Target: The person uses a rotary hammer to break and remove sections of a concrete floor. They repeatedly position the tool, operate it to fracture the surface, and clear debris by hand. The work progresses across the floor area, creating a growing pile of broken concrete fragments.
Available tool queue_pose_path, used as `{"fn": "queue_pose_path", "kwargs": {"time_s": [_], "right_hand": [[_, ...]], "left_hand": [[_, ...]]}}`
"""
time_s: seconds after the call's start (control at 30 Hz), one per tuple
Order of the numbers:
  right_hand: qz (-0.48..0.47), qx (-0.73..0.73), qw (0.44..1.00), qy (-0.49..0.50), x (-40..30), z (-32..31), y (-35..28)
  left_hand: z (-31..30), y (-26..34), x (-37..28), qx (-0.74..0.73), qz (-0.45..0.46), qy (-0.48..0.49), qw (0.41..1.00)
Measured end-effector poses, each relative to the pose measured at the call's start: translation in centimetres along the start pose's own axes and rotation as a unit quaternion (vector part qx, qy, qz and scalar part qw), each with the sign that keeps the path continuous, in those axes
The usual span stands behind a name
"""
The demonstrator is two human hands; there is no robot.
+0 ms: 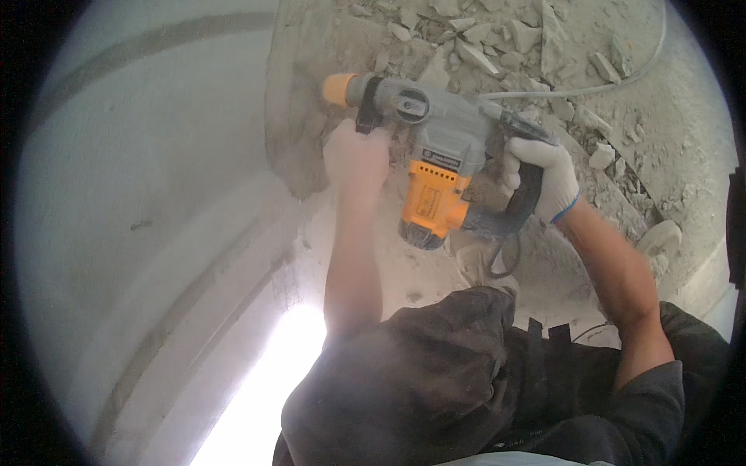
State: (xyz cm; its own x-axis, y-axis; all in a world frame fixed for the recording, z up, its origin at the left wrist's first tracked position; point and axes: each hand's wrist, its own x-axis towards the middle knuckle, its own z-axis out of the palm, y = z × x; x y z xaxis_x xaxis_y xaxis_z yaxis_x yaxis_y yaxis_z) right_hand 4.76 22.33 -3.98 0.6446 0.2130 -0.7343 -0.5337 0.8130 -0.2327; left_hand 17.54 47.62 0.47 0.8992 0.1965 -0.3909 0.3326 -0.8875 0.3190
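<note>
A grey and orange rotary hammer lies across the upper middle of the view, its orange-tipped chuck pointing left at a dusty, broken-edged wall section. My left hand, in a pale glove, is closed on the black side handle just behind the chuck. In a white knit glove with a blue cuff edge, my right hand grips the black rear handle. No bit is plainly visible beyond the chuck; dust hazes that part.
Broken slabs and rubble cover the floor at the top and right. A pale cable runs from the tool over the rubble. The smooth grey wall fills the left side. Bright light glares at the lower left. A pale round object lies at right.
</note>
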Motion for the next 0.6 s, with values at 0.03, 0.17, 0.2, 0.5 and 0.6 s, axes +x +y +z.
{"fn": "queue_pose_path", "kwargs": {"time_s": [0.03, 0.17, 0.2, 0.5, 0.6], "right_hand": [[-0.001, 0.006, 1.000, -0.013, -0.1, 0.1, 0.3], [-0.047, -0.012, 0.999, 0.003, -2.1, 2.5, 1.8], [-0.056, -0.015, 0.998, 0.005, -2.6, 2.9, 2.5], [-0.093, -0.039, 0.995, -0.003, -3.2, 6.1, 1.5], [-0.104, -0.075, 0.992, 0.011, -3.6, 7.0, 1.4]], "left_hand": [[-0.2, -0.5, 0.2, -0.002, 0.011, 0.003, 1.000], [-1.1, -1.0, 0.3, 0.012, 0.037, 0.009, 0.999], [-1.4, -1.0, 0.5, 0.003, 0.032, 0.010, 0.999], [-1.6, -1.5, 1.3, -0.072, 0.002, 0.012, 0.997], [-0.8, -3.7, 2.4, -0.083, 0.019, 0.032, 0.996]]}}
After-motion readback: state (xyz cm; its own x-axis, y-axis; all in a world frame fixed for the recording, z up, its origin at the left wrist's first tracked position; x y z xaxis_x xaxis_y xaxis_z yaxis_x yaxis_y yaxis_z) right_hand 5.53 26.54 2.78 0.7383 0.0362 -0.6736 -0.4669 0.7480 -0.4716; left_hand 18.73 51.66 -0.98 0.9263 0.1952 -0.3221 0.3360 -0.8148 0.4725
